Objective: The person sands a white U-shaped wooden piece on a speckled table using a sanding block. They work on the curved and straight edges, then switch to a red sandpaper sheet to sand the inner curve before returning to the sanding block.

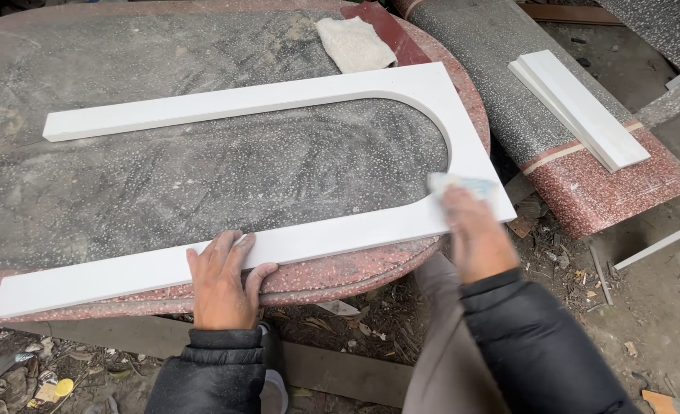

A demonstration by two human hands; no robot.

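Across the middle of the frame lies a white arch [279, 172], a flat U-shaped piece with two long straight legs and a round bend at the right. It looks smooth and hard, like cut stone. It rests on the desk [164, 184], an oval slab with a grey speckled top coated in dust and a red speckled rim. The left hand [221, 280], at the lower middle, lies flat with its grip spread wide, pressing the near leg down at the desk's edge. The right hand [470, 234], right of centre, is blurred; its grip seems closed around a small pale pad [459, 184] held against the arch's near right corner. That corner sticks out past the desk's rim with nothing under it. I think a hard push there could tip the arch or snap the thin leg. If the left hand lets up, the arch could slide on the dust and drop to the ground [647, 314], which is rough dirt with chips. A white cloth [353, 42] sits at the top. At the upper right, two flat white strips [578, 107] lie stacked on another speckled slab [555, 115].
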